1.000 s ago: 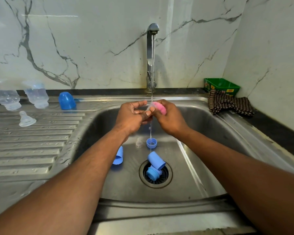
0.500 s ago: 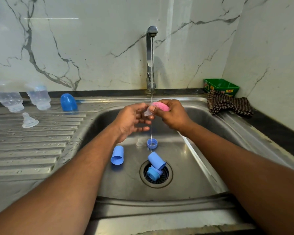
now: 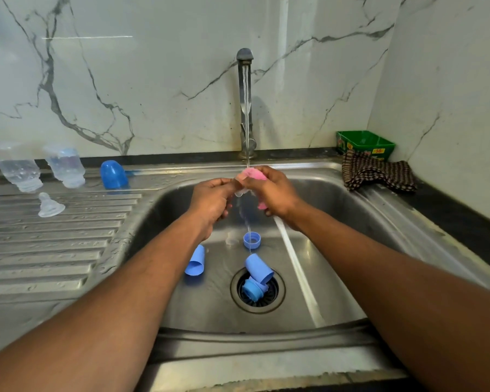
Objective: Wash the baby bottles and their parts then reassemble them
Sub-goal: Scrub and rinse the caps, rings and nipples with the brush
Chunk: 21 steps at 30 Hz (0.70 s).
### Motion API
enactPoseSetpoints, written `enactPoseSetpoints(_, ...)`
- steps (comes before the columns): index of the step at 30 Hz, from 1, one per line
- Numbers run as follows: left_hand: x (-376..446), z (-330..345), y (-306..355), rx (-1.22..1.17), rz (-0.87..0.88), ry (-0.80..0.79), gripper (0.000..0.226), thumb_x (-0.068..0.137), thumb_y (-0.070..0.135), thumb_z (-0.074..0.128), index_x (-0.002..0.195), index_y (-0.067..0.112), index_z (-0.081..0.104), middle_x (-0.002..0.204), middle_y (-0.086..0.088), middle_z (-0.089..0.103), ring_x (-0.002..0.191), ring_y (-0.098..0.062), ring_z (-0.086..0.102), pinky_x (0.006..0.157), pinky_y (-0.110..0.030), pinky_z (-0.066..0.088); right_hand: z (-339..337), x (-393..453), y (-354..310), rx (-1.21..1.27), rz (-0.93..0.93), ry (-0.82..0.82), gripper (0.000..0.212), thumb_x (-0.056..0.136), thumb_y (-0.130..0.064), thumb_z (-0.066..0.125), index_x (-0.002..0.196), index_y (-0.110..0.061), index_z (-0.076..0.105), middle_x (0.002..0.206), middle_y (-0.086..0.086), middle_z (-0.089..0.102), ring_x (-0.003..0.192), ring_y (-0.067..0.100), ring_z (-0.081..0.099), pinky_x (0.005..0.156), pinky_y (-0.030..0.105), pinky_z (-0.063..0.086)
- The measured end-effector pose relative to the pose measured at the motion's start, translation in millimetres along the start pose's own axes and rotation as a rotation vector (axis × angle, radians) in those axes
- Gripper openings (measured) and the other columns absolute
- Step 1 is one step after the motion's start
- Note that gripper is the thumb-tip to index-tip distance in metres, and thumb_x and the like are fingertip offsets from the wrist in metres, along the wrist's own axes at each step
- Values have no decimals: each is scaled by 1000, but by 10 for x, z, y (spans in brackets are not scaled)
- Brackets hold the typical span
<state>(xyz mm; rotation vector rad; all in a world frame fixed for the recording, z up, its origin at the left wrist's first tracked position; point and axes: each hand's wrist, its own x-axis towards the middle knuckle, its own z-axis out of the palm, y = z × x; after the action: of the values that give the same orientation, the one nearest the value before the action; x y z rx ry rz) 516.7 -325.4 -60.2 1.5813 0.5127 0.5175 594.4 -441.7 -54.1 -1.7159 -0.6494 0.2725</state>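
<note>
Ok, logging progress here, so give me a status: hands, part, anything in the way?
Left hand and right hand both gripping the clear teat, pink sponge in right, under running tap. Blue caps sitting on the drain.

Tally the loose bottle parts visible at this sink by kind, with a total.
Clear bottle bodies on the drainboard: 2
Clear teats: 2, one on the drainboard, one held under the tap
Blue dome caps: 3
Blue screw rings: 2
Total: 9
</note>
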Motion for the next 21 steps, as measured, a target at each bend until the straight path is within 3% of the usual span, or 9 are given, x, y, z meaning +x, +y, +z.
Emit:
enactPoseSetpoints(3,23,-26,7,12,32,54,19,90,21,69,72,17,68,55,5,56,50,-10,42,38,-18,30,38,10,34,-103,-175,-32,20,91,-21,70,109,-14,64,89,-3,66,73,8,60,61,17,47)
enactPoseSetpoints(5,26,-42,12,9,5,56,22,91,25,69,71,16,67,51,7,54,50,-10,44,39,-19,29,59,40,66,-268,-265,54,22,87,-29,74,104,-17,68,94,-2,70,86,15,64,74,27,49)
enactPoseSetpoints(9,7,7,56,-89,-107,32,23,94,29,65,75,17,67,51,8,52,47,-8,47,37,-16,31,34,-6,32,-444,-270,278,27,78,-45,79,92,-26,67,88,-5,69,80,14,63,67,29,48)
enactPoseSetpoints(12,17,17,53,-166,-187,53,21,96,25,62,79,13,64,56,3,51,45,-9,50,35,-15,35,40,-79,2,-548,-419,298,28,90,-44,66,109,-24,66,102,-1,65,91,16,60,77,34,53)
enactPoseSetpoints(15,71,-53,41,-262,-233,119,23,97,23,59,77,13,61,56,1,54,43,-10,51,35,-14,36,155,-134,-66,-437,-535,190,34,97,-41,52,125,-23,62,114,4,62,103,19,59,88,38,50)
enactPoseSetpoints(18,85,-59,82,-333,-219,77,23,96,18,54,75,15,62,51,4,55,36,-5,47,34,-12,32,216,-154,-87,-498,-539,78,33,96,-33,57,127,-21,51,116,4,65,101,23,63,81,40,53)
enactPoseSetpoints(21,64,-37,118,-275,-162,-12,24,95,20,57,71,18,60,50,8,51,41,-5,43,32,-15,23,112,-121,-107,-642,-561,197,21,94,-25,58,114,-21,53,108,1,68,93,25,63,66,34,46)
